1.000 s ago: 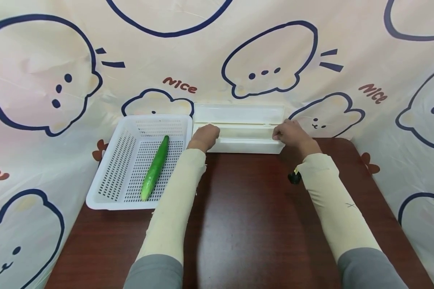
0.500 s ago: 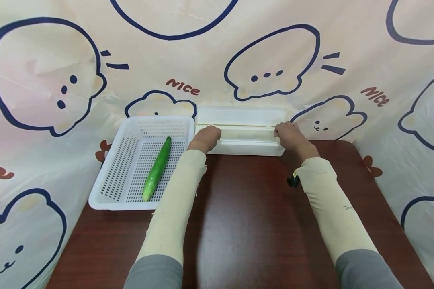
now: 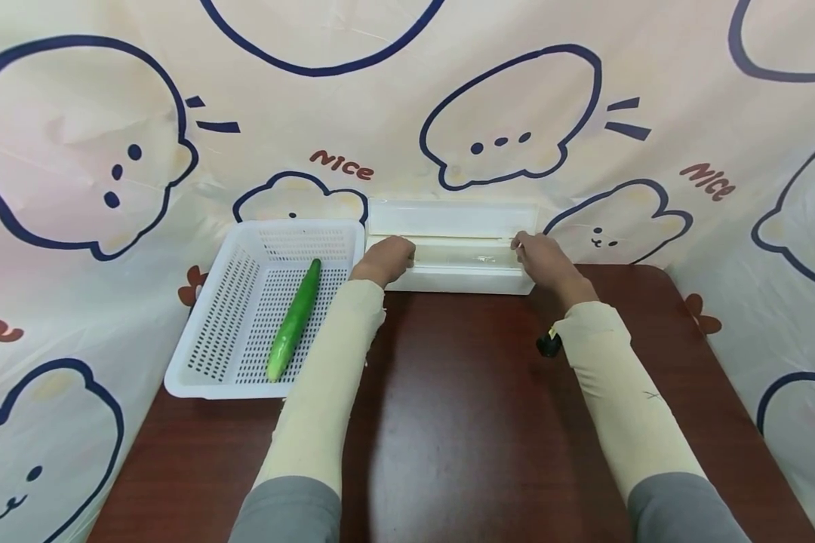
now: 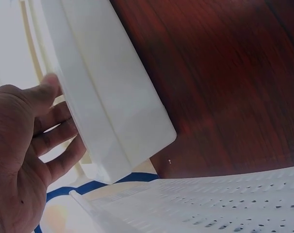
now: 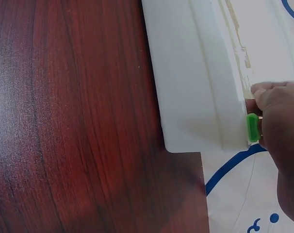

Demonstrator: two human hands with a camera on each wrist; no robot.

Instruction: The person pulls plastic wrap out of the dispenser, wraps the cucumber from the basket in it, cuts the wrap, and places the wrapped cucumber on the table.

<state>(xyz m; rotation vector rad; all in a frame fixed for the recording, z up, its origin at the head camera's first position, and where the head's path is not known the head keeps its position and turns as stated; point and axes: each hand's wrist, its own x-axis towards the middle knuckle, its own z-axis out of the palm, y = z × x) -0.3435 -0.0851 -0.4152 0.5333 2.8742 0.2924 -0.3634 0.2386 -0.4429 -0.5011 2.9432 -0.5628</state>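
Observation:
A long white cling film dispenser point(image 3: 462, 281) lies at the back of the table, its lid point(image 3: 451, 217) raised against the wall cloth. Shiny clear cling film point(image 3: 482, 258) shows in its opening. My left hand point(image 3: 387, 259) is at the left end, pinching the film between thumb and curled fingers. At the other end my right hand point(image 3: 546, 260) pinches the film too; the exact hold is partly hidden. A small green piece point(image 5: 253, 128) shows beside the right fingers in the right wrist view.
Left of the dispenser stands a white perforated basket point(image 3: 227, 391) with a green cucumber point(image 3: 294, 320) in it. Everything sits on a dark brown wooden table point(image 3: 462, 422). Patterned cloth point(image 3: 394, 113) hangs behind and at the sides. A small black object point(image 3: 549, 345) is by the right wrist.
My right hand has shifted slightly left and its fingers have changed their hold at the dispenser's right end. A glint on the film has appeared. The left hand stays nearly still.

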